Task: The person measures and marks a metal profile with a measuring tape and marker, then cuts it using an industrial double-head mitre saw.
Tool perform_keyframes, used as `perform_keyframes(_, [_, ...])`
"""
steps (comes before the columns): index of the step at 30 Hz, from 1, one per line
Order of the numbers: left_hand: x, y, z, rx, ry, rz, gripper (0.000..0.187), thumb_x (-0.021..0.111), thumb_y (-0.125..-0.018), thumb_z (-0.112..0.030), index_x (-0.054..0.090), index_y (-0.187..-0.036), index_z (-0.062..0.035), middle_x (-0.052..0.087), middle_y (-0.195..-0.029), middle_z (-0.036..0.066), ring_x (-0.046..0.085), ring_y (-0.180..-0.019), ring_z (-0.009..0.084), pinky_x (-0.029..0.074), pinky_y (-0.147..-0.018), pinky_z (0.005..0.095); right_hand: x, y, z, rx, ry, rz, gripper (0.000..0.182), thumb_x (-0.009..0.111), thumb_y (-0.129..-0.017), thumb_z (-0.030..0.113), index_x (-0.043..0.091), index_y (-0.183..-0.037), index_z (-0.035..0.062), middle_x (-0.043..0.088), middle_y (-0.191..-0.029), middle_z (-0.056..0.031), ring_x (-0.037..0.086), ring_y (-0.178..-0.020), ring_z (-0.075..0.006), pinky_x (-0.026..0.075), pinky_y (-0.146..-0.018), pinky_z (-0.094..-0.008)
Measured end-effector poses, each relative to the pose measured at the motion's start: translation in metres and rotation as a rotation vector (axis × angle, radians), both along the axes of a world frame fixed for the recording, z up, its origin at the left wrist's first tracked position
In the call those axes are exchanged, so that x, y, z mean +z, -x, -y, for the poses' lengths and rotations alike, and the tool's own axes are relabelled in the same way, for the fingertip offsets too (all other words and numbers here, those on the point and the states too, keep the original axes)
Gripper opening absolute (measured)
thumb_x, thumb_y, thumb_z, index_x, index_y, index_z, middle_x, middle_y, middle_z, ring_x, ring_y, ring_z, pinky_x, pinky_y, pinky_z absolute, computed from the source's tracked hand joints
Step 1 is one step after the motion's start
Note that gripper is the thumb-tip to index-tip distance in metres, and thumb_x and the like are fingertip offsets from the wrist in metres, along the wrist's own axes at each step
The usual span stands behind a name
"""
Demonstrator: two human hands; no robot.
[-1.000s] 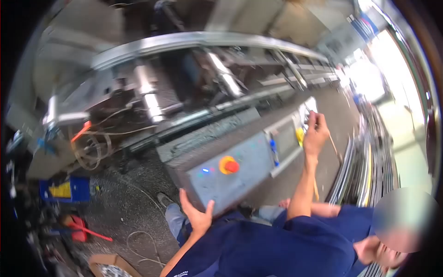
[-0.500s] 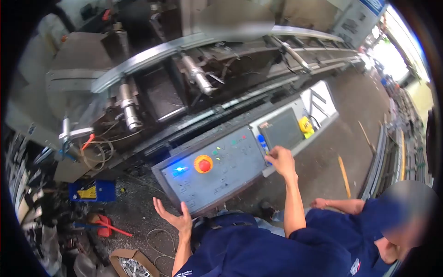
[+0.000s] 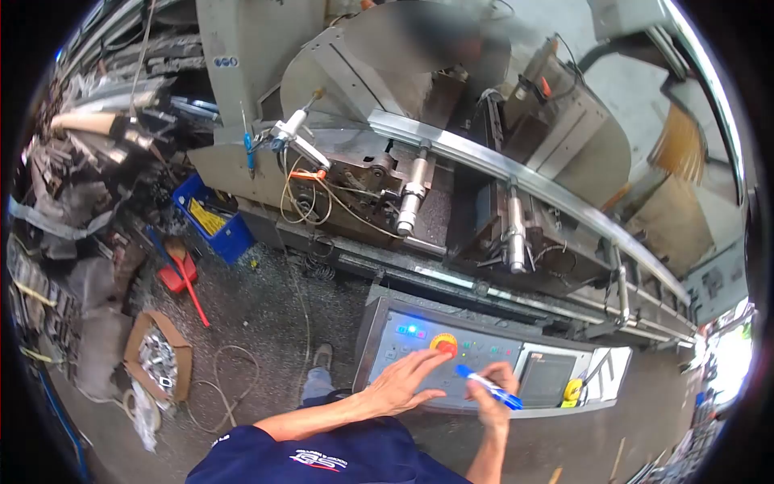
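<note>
A blue-and-white marker (image 3: 506, 397) is gripped in the fingers of my right hand (image 3: 493, 413), above the lower edge of the grey control panel (image 3: 385, 365). One blue end of the marker points up and left, toward my left hand (image 3: 397, 385). That left hand reaches over the panel with its fingers stretched out, holding nothing. Its fingertips overlap the lower part of the red emergency stop button (image 3: 446, 347) in this view. A blue light (image 3: 413, 328) glows on the panel's upper left.
Beyond the panel runs a machine with a long metal profile (image 3: 556, 185) and cylindrical clamps (image 3: 412, 206). A yellow tape measure (image 3: 572, 392) lies beside the screen (image 3: 545, 379). Floor items at left include a blue bin (image 3: 234, 242), a red dustpan (image 3: 176, 273) and a carton (image 3: 182, 355) of metal pieces.
The view has swung left, and the other person is out of sight. My right hand has picked up the marker from beside the screen. My left hand has moved in over the panel.
</note>
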State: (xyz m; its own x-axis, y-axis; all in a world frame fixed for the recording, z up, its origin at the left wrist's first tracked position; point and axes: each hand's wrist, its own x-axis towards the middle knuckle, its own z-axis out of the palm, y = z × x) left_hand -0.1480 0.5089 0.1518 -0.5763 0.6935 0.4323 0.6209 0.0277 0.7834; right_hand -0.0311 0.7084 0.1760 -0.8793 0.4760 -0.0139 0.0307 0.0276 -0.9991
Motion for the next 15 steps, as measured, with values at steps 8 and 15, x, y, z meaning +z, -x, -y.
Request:
perform_keyframes(8, [-0.005, 0.047, 0.054, -0.096, 0.059, 0.161, 0.028, 0.062, -0.096, -0.031, 0.054, -0.100, -0.0047, 0.061, -0.086, 0.012, 0.062, -0.073, 0.0347, 0.048, -0.060, 0.0460, 0.031, 0.125, 0.049, 0.719, -0.364, 0.075, 0.016, 0.078, -0.083, 0.011, 0.065, -0.076, 0.0046, 0.065, -0.063, -0.0049, 0.059, -0.054, -0.0130, 0.044, -0.053, -0.0289])
perform_keyframes(15, [-0.099, 0.059, 0.071, -0.401, -0.842, 1.256, 0.047, 0.036, -0.107, -0.049, 0.048, -0.089, -0.0070, 0.053, -0.076, 0.005, 0.047, -0.064, 0.0132, 0.038, -0.056, 0.0317, 0.121, 0.370, 0.060, 0.561, -0.243, -0.094, 0.025, 0.071, -0.086, 0.017, 0.049, -0.090, 0.0067, 0.057, -0.067, -0.0059, 0.054, -0.046, -0.0137, 0.047, -0.042, -0.0242])
